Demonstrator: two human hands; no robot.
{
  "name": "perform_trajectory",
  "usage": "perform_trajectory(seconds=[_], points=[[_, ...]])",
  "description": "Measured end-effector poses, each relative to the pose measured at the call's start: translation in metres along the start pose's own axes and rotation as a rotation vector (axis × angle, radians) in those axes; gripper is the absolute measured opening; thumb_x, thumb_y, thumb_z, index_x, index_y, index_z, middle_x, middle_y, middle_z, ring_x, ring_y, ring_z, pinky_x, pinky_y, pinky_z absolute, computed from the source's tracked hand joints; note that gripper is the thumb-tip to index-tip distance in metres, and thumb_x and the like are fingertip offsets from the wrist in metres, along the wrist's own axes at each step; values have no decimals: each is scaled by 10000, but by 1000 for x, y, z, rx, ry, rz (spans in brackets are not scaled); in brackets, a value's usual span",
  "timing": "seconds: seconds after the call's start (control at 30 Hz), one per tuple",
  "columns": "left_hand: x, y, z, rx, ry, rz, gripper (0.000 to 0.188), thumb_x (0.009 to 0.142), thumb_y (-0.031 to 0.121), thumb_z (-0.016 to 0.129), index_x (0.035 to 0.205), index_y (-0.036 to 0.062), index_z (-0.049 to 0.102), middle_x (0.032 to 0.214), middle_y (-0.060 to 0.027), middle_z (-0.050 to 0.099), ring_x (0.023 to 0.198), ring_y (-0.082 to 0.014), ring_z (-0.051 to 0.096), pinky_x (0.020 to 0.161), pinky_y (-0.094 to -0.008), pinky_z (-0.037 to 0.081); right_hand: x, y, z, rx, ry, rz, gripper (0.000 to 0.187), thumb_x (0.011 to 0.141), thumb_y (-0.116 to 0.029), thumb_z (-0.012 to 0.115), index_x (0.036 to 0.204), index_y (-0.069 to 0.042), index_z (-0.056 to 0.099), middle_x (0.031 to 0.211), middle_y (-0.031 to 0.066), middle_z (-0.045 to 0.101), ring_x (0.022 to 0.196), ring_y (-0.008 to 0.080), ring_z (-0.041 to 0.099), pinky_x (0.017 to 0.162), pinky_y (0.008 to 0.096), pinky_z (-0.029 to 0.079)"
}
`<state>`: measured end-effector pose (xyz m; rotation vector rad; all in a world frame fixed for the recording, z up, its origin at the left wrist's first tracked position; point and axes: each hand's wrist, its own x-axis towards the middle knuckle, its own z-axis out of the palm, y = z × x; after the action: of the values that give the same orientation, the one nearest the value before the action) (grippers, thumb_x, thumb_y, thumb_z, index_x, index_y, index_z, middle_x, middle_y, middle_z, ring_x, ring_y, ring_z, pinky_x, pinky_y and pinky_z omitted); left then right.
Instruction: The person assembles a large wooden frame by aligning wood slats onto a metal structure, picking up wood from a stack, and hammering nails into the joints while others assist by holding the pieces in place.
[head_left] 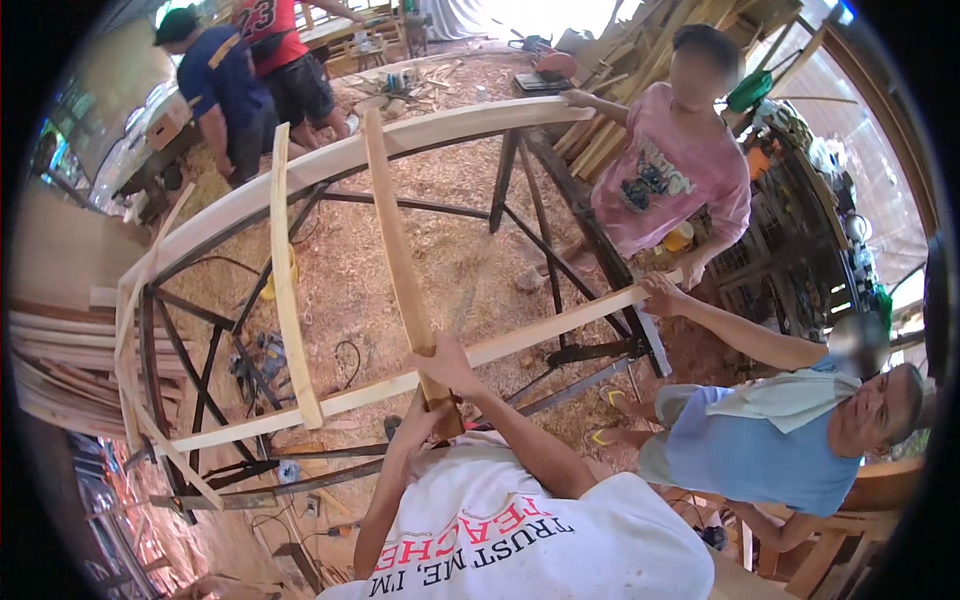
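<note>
A long wooden plank [392,220] lies across a rectangular arrangement of boards, from the far board to just in front of my body. My right hand [447,364] grips it where it crosses the near board [530,345]. Lower down, close to my shirt, my left hand [412,424] is closed around the plank's near end; part of those fingers is hidden. A second, paler plank [283,280] spans the same two boards to the left, with no hand on it. The broad far board [430,127] and the near board rest on a dark stand [400,203].
At right, a person in pink [670,165] touches the boards' right ends. A person in blue [775,440] reaches to the near board's end. Two people stand at far left. Wood shavings [370,270] cover the floor; stacked lumber [70,365] lies at left.
</note>
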<state>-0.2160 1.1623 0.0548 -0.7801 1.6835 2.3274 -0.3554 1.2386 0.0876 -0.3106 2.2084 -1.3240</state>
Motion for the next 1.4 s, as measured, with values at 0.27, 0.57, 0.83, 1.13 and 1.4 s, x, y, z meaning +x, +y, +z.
perform_trajectory(seconds=[0.27,0.57,0.83,1.13,1.4], points=[[-29,-7,11,40,-177,-216,373,937,247,708,1219,26,602,998,-37,674,809,-111,603,683,-267,492,20,28,-19,65,-244,-22,486,906,-376,680,1174,28,656,1004,186,712,935,233,668,825,394,527],[-65,-7,-11,-314,152,31,448,971,249,671,1344,39,537,1053,-36,645,883,-123,605,713,-300,520,16,-29,47,197,-180,8,389,937,-304,676,1086,55,691,925,148,706,852,199,657,766,382,514],[-112,56,-71,-483,432,229,339,1019,134,565,1334,58,462,896,-52,577,712,-120,533,561,-255,436,7,-123,144,346,-313,-48,433,940,-323,663,1150,56,644,949,132,689,876,192,639,800,369,496],[-150,-15,-211,-458,610,181,358,1028,201,565,1353,61,514,894,-31,648,681,-80,561,554,-255,477,30,-74,214,-437,-346,-23,556,1024,-451,510,1312,21,573,1286,185,634,1193,302,588,1002,409,438],[-129,-71,-226,-329,743,107,418,1007,252,615,1350,23,545,980,-36,646,776,-100,612,579,-279,511,38,-59,252,59,-550,111,564,979,-462,601,1325,-17,588,1036,39,626,889,115,532,733,342,449]])
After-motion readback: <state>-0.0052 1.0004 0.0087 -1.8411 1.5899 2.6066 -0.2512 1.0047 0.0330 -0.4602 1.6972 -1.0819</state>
